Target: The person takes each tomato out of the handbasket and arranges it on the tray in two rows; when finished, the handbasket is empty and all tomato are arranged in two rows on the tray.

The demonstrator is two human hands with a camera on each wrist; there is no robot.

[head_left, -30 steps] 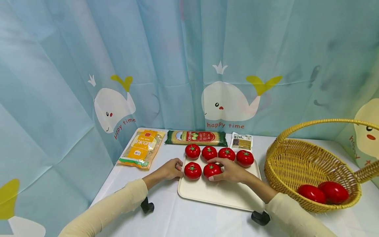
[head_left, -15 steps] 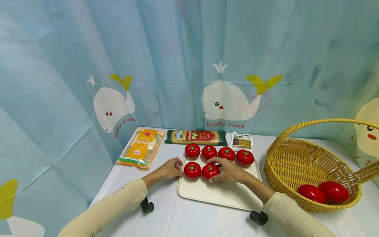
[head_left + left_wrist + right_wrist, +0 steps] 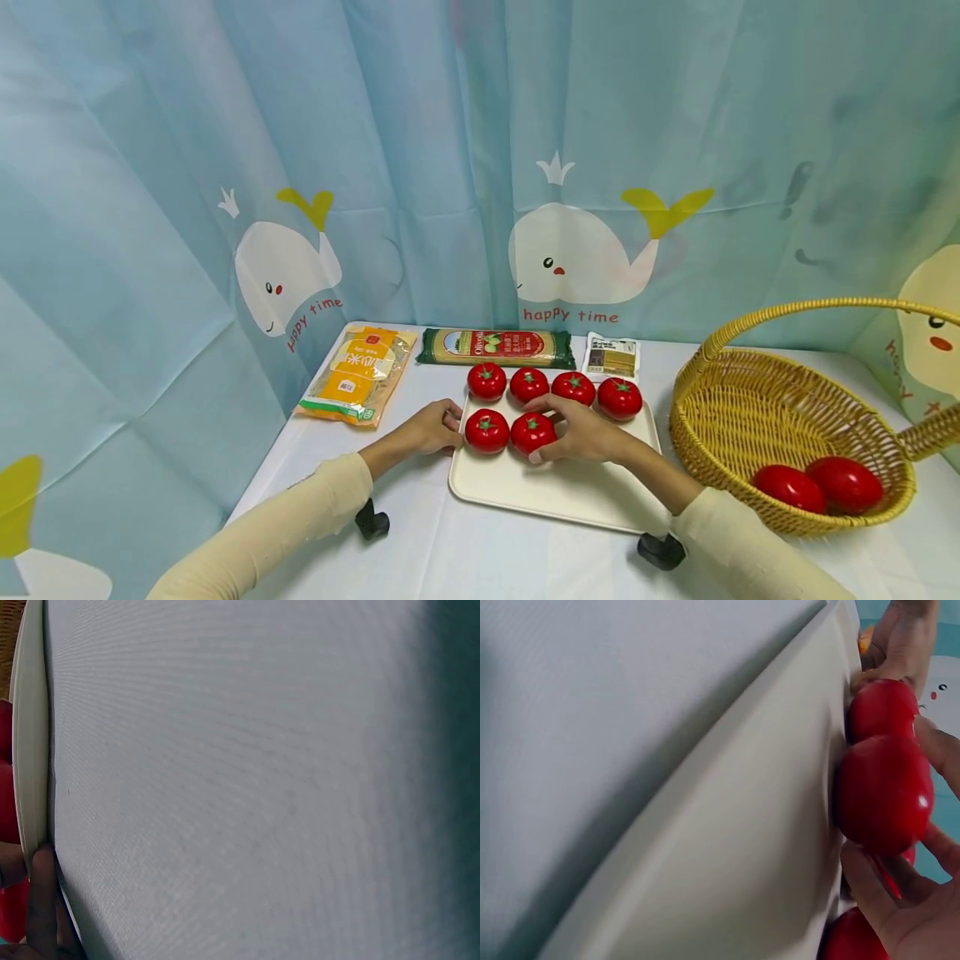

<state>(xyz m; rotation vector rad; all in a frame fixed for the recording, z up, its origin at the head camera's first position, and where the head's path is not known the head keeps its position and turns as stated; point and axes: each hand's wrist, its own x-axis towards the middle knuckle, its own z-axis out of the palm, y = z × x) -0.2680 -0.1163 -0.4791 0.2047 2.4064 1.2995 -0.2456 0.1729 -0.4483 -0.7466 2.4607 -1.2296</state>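
Observation:
A cream tray (image 3: 540,492) lies on the white-covered table with red tomatoes on it. Several stand in a back row, among them a tomato (image 3: 486,381) at its left end. In front of that row, at the left, sits another tomato (image 3: 487,432). My right hand (image 3: 581,431) holds the tomato beside it (image 3: 531,435), thumb at the near side and fingers around the far side; in the right wrist view this tomato (image 3: 885,795) overlaps its neighbour. My left hand (image 3: 431,427) grips the tray's left edge, a finger (image 3: 43,900) against the rim in the left wrist view.
A wicker basket (image 3: 690,442) with a tall handle stands at the right, two red tomatoes (image 3: 846,486) inside. Behind the tray lie a spaghetti pack (image 3: 495,348) and a small sachet (image 3: 612,358). An orange food bag (image 3: 358,375) is at the left. A blue curtain (image 3: 435,167) closes the back.
My right hand has slid the held tomato slightly left, close against the front-left tomato. Since half a second ago it has stayed nearly still. The left hand keeps its place at the tray.

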